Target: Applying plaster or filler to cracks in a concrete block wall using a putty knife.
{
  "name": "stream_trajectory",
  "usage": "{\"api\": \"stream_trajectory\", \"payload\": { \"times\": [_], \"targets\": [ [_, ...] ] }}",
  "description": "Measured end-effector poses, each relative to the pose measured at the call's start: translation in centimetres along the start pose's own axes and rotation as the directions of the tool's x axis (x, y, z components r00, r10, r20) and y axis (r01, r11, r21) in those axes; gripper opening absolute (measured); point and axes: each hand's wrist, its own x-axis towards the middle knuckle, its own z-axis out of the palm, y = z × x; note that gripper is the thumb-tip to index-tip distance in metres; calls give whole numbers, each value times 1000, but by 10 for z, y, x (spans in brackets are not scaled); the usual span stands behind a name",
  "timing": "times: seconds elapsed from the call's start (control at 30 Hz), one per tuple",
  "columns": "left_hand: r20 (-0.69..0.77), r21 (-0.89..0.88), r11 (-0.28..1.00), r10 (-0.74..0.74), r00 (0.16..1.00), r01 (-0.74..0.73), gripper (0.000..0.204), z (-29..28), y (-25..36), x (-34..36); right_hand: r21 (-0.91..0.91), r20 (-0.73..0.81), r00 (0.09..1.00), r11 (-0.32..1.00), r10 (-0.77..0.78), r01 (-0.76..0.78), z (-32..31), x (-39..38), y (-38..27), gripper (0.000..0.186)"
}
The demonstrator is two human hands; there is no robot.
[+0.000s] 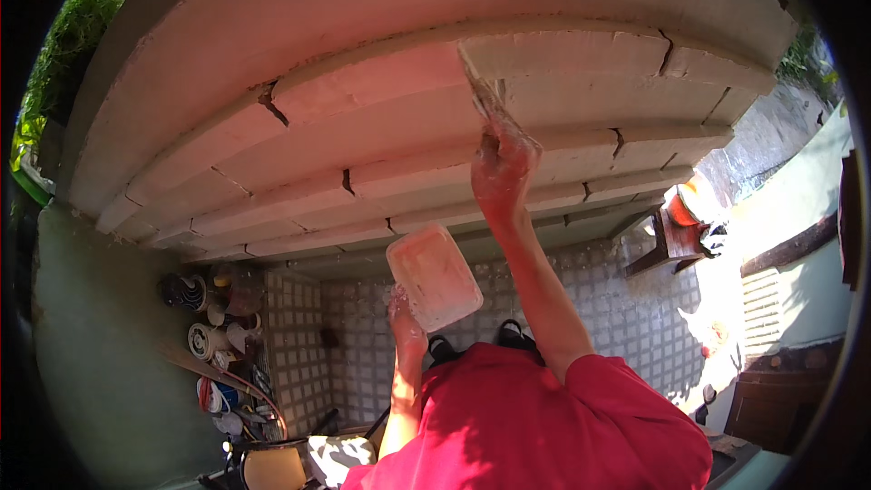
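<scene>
My right hand [504, 168] is raised in front of the pale stepped wall [390, 82], its fingers closed round a thin, flat tool [481, 89] smeared with white. Whether that tool is a putty knife or a brush I cannot tell. Its tip meets the upper ledge [372, 79] of the wall. Lower and to the left, my left hand [406, 322] grips a rectangular plastic tub [435, 278] by its side. A pale coating covers the tub's inside. Whitish smears mark both hands.
Dark cracks [272, 105] break the wall's ledges. Buckets and containers [209, 340] crowd the left side, near a chair [272, 469]. On the right, a wooden bench [676, 240] holds an orange bucket [685, 206]. My shoes [517, 336] stand on the tiled floor [363, 336].
</scene>
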Motion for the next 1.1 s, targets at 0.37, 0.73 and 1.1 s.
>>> {"api": "stream_trajectory", "payload": {
  "times": [0.37,0.73,1.1],
  "targets": [
    [-9,73,997,-4,1000,5,44,-49,44,20,-164,128,989,985,74,-53,72,-27,-21,53],
    [13,52,999,-12,1000,11,50,-89,41,53,-262,-80,987,953,138,-155,43,3,-17,48],
    [-12,75,997,10,1000,-9,52,-104,27,73,-99,34,955,952,295,-291,35,-13,-49,49]
  ]
}}
